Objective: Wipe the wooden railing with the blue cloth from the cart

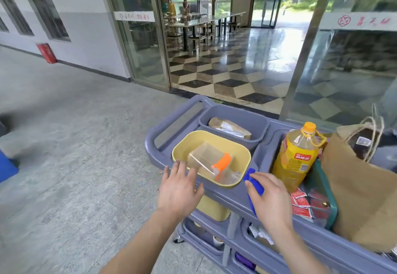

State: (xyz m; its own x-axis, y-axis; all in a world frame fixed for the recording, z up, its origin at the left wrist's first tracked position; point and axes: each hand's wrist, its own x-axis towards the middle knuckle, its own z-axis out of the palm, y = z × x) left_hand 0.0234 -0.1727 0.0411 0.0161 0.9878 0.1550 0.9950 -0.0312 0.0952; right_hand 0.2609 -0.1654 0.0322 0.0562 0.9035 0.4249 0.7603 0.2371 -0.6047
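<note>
Person at a grey cleaning cart (155,142), right hand (271,198) curled around a blue cloth (255,184) on the cart's near top edge, between a yellow tub (193,138) and a cooking oil bottle (294,157), left hand (179,190) open with fingers spread by the tub's near rim, brown paper bag (361,198) at right

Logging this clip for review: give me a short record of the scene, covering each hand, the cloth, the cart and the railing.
left hand: open, fingers spread, by the yellow tub, holding nothing
right hand: grips the blue cloth
blue cloth: at the cart's top edge, beside the yellow tub
cart: carries the yellow tub, an oil bottle and a paper bag
railing: not in view
</note>
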